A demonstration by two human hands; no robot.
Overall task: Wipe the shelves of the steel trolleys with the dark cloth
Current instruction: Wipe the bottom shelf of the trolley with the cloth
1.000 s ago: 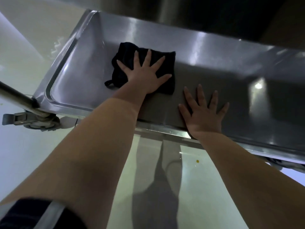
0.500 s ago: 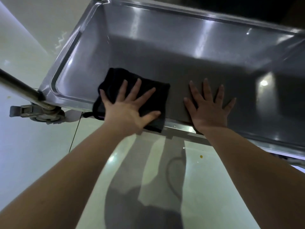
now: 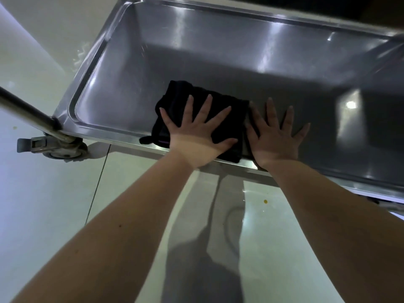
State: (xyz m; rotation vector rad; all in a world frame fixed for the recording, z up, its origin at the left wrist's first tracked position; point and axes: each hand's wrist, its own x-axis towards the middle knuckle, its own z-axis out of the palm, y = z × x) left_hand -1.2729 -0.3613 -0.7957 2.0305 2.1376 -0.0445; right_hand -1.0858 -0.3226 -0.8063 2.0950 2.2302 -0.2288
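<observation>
The dark cloth [image 3: 227, 130] lies flat on the steel trolley's low shelf [image 3: 196, 51], near its front rim and a little left of the middle, with its near edge draped over that rim and a small loop [image 3: 145, 139] sticking out at its near left corner. The left hand [image 3: 196, 138] presses down on the cloth, its fingers [image 3: 205, 110] straight and spread wide. The right hand [image 3: 275, 138] rests palm down on the bare steel just right of the cloth, fingers equally spread, holding nothing; its thumb seems to touch the cloth's edge, though the shadow there makes that unclear. At the left, a slanted trolley post [image 3: 28, 110] meets the shelf corner above a caster wheel [image 3: 63, 149]. The pale tiled floor [image 3: 43, 204] shows below, with a small yellow speck [image 3: 265, 201].
</observation>
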